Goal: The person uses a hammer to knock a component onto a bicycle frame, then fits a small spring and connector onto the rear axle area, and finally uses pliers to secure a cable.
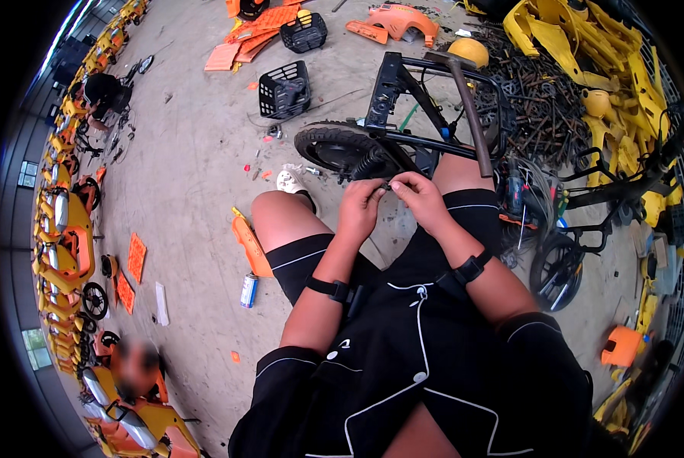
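My left hand (359, 208) and my right hand (421, 202) meet in front of me, between my knees. Both are closed, thumbs and fingers pinched around something small and dark that I cannot make out. Just beyond them stands a black bike frame (411, 140) with a black-tyred wheel (333, 147) on its left side. A coil-spring shock absorber (369, 162) sits on the frame close to my fingertips. Across the frame's top rests a hammer (470, 114), its long brown handle pointing back toward my right knee.
Black baskets (285, 90) and orange panels (262, 32) lie ahead. To the right are heaped metal parts (537, 114), yellow body panels (563, 42), hand tools (516, 197) and another wheel (557, 272). A can (249, 291) stands left; a person (104, 95) crouches beyond, near yellow scooters (59, 237).
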### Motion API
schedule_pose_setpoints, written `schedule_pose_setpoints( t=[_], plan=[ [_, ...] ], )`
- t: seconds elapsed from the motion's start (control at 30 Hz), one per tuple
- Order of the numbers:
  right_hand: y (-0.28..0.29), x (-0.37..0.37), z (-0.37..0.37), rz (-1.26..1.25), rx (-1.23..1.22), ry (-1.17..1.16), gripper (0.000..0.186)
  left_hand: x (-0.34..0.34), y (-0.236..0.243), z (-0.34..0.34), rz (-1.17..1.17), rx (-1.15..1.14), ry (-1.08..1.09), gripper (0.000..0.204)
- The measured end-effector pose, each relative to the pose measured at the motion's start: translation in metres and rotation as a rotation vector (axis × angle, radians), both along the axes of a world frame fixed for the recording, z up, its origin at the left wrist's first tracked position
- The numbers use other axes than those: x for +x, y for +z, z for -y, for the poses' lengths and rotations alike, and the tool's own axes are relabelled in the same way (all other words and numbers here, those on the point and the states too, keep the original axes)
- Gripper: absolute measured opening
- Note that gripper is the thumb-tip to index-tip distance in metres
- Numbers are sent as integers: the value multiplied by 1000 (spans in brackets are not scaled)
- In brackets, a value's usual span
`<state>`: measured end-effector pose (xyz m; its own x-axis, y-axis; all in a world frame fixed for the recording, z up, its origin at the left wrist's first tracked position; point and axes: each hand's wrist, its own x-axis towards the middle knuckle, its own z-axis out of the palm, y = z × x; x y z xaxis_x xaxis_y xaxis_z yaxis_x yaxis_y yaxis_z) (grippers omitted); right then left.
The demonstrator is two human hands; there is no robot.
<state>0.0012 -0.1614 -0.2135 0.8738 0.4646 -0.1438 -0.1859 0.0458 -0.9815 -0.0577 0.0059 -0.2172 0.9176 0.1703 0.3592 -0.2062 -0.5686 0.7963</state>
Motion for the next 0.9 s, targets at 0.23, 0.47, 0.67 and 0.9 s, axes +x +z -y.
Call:
schedule_pose_setpoints(
  t=[0.23, 0.47, 0.67, 0.9],
  plan=[
    [3, -1, -4, 336, -118, -14, 16, -2, 7, -1, -2, 30, 10, 16],
    [22, -12, -6, 552, -257, -68, 11, -7, 11, 3, -2, 167, 66, 12],
    [24, -13, -5, 533, -254, -84, 11, -9, 14, 2, 34, 80, 38, 13],
    [24, -13, -7, 698, -278, -80, 10, -11, 11, 4, -36, 88, 105, 11]
  ],
)
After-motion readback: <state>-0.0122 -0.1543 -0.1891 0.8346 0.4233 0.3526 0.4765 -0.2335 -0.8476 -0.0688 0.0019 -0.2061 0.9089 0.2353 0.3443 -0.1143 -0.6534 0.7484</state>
